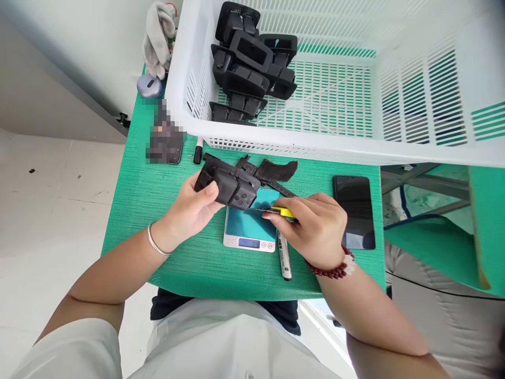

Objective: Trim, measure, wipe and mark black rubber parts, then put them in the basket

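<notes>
My left hand (195,202) is closed around a black plastic housing (231,184), tilted above the table with its two rounded parts facing me. In my right hand (313,223) is a yellow utility knife (282,211). Its thin blade points left and reaches the lower right edge of the housing; whether it touches cannot be made out. Below both hands lies a small digital scale (249,234) with a shiny blue-green plate. A black caliper (282,188) and a dark cloth piece (278,170) lie just behind the housing.
A white plastic basket (276,138) with several black housings (246,81) stands at the back. On the green table are a phone (354,210) at right, a white marker (284,258), another marker (198,150), a partly blurred phone (173,150), a grey rounded case (150,87) and a glove (158,39).
</notes>
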The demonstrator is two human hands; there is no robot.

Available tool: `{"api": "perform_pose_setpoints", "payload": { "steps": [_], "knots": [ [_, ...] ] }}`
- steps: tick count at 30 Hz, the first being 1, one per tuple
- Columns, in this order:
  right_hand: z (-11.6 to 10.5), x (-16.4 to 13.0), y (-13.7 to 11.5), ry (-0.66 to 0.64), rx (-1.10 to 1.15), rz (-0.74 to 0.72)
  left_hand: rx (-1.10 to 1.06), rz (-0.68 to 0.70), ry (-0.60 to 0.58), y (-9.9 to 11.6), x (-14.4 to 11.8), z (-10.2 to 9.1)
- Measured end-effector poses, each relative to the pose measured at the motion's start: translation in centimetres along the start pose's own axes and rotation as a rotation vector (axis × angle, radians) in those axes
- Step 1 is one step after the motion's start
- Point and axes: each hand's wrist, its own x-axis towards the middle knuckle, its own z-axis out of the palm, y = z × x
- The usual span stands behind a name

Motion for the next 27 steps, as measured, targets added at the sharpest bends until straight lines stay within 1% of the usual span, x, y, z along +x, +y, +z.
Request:
{"api": "perform_pose_setpoints", "payload": {
  "steps": [4, 7, 10, 13, 15, 18, 20, 22, 24, 27],
  "knots": [
    [0.0, -0.2, 0.3, 0.010, -0.052, 0.001, 0.049, -0.033, -0.098, -0.1, -0.1, -0.6],
    [0.2, -0.2, 0.5, 0.012, -0.069, 0.016, 0.223, -0.051, -0.175, 0.1, -0.1, -1.2],
    [0.3, -0.3, 0.8, 0.035, -0.076, 0.069, 0.395, 0.020, -0.169, 0.7, 0.1, -1.4],
    [0.3, -0.3, 1.0, 0.039, -0.080, 0.098, 0.496, 0.111, -0.113, 1.2, 0.4, -1.5],
    [0.2, -0.4, 1.1, 0.041, -0.069, 0.105, 0.569, 0.121, -0.077, 1.4, 0.7, -1.5],
    [0.2, -0.4, 1.2, 0.034, -0.048, 0.107, 0.656, 0.084, -0.072, 1.2, 0.9, -1.4],
    [0.2, -0.5, 1.3, 0.033, -0.028, 0.118, 0.665, 0.106, -0.062, 1.0, 0.9, -1.3],
    [0.2, -0.5, 1.4, 0.067, -0.005, 0.142, 0.668, 0.153, -0.055, 0.8, 0.9, -1.1],
    [0.2, -0.6, 1.4, 0.097, 0.028, 0.157, 0.694, 0.176, -0.081, 0.6, 0.8, -1.1],
    [0.2, -0.5, 1.3, 0.061, 0.093, 0.136, 0.732, 0.165, -0.174, 0.5, 0.7, -1.1]
  ]
}}
